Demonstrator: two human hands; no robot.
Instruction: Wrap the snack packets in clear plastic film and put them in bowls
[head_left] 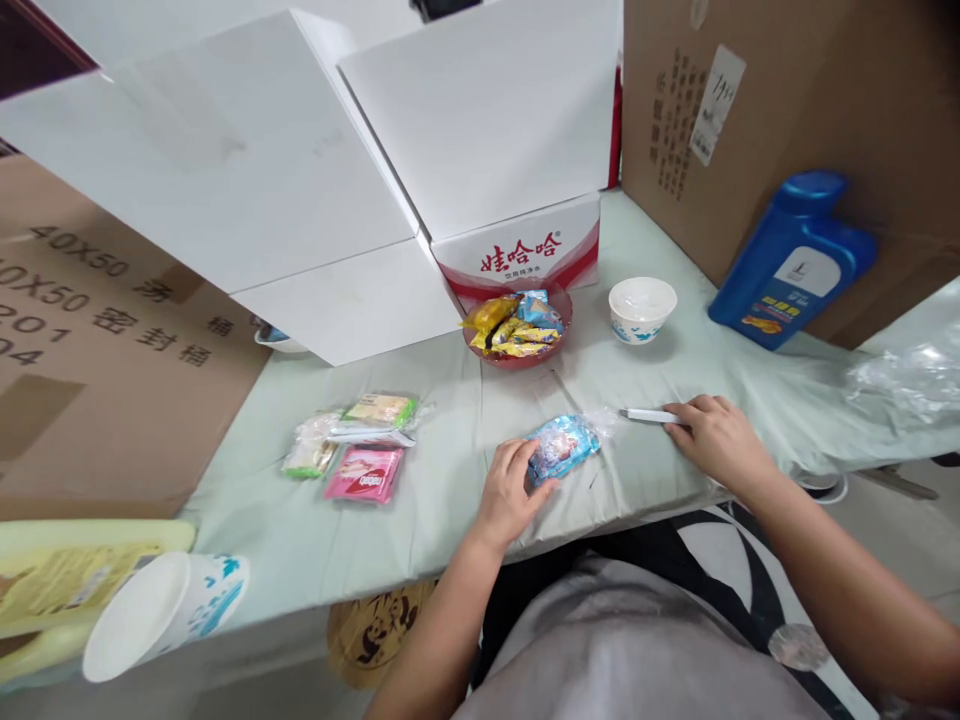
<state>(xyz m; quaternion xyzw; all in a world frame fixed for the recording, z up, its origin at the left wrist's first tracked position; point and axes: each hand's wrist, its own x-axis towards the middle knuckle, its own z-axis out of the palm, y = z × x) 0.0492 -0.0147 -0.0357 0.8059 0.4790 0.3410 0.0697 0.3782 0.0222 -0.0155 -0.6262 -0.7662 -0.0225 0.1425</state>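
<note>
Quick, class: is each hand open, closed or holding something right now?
Left hand: closed on one end of the blue packet.
Right hand: closed, holding the slim white tool.

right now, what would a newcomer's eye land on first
Probably the blue bottle, at the right in front of a brown box. Next, the red bowl of snacks near the middle. Nearer, the left hand grips a blue packet and the right hand a slim white tool.
</note>
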